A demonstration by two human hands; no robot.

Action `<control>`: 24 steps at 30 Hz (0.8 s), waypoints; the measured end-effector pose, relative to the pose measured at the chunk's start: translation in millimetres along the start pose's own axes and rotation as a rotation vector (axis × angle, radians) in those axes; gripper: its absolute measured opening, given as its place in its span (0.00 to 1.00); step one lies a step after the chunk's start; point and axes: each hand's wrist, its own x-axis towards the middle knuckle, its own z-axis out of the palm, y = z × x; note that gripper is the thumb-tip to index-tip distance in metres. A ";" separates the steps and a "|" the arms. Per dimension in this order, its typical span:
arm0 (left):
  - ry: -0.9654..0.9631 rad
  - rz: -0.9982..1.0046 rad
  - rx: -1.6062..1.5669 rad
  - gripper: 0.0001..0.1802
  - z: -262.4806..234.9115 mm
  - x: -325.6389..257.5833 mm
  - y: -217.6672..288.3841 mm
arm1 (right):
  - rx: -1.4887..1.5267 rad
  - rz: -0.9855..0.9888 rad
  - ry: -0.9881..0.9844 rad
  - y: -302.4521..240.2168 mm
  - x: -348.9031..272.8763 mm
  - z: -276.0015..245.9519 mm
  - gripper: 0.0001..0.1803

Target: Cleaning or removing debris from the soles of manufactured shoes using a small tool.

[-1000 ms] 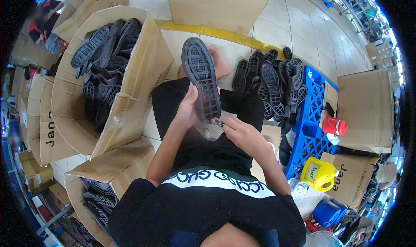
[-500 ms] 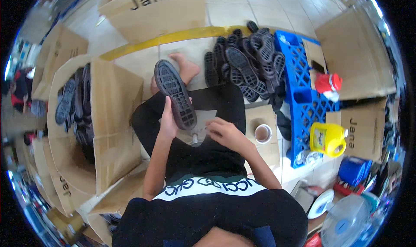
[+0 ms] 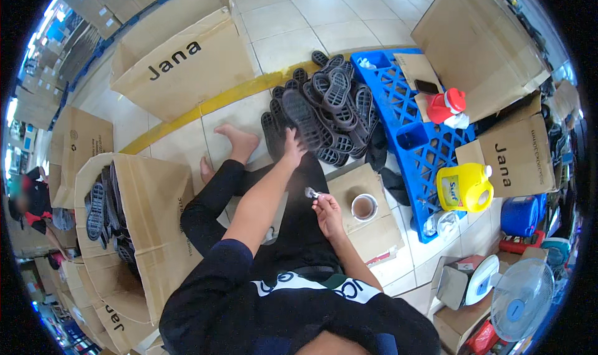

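Observation:
My left hand reaches forward over my leg, its fingers on the near end of a dark brown slipper. That slipper is blurred and lies sole up over the near left side of a heap of similar slippers. Close to my lap, my right hand pinches a small thin thing with a whitish tip, too small to name. Just right of this hand, a cup of brown liquid stands on a flat cardboard sheet.
On the left, an open carton holds more slippers; another carton stands ahead beyond a yellow floor line. At right, a blue pallet carries a red bottle, a phone and a yellow jug. A fan sits near right.
My left hand has carried the slipper from above my lap forward and right to the heap. The right hand has drawn slightly nearer the cup, its pale-tipped thing now visible. The view has shifted.

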 end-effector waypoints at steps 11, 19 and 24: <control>-0.136 0.007 -0.050 0.45 -41.2 1.8 -7.4 | 0.012 0.022 0.098 -9.9 5.9 -9.1 0.03; 0.014 -0.015 0.032 0.39 -66.7 -0.7 -12.8 | -0.030 0.025 0.173 -3.9 2.0 -3.1 0.04; 0.011 0.180 0.482 0.30 -128.0 -112.7 0.1 | -0.010 0.067 0.151 -0.2 21.4 -29.7 0.06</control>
